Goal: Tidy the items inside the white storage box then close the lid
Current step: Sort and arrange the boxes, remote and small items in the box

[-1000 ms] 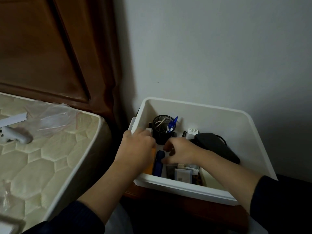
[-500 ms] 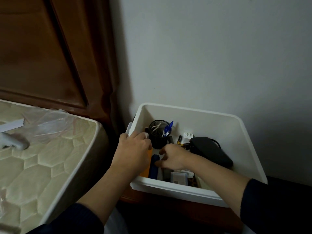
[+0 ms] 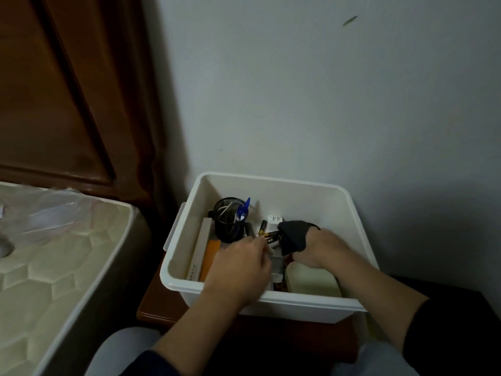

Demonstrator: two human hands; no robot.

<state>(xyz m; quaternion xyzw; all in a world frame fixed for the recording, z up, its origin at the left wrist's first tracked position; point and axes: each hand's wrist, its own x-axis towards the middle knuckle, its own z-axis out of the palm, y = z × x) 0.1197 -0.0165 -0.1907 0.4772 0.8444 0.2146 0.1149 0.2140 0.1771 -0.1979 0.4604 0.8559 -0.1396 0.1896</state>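
At frame centre, a black pouch [image 3: 294, 236] is grasped by the right hand [image 3: 318, 248] and lifted aside in the white storage box [image 3: 349, 213], seemingly so small items can be sorted by the loosely curled left hand [image 3: 241, 263], whose grasp cannot be told.

Dark sleeves [image 3: 450, 332], pale grey trousers [image 3: 119, 351]

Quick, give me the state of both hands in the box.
Left hand: fingers curled among small items; a hold cannot be told.
Right hand: grips the black pouch.
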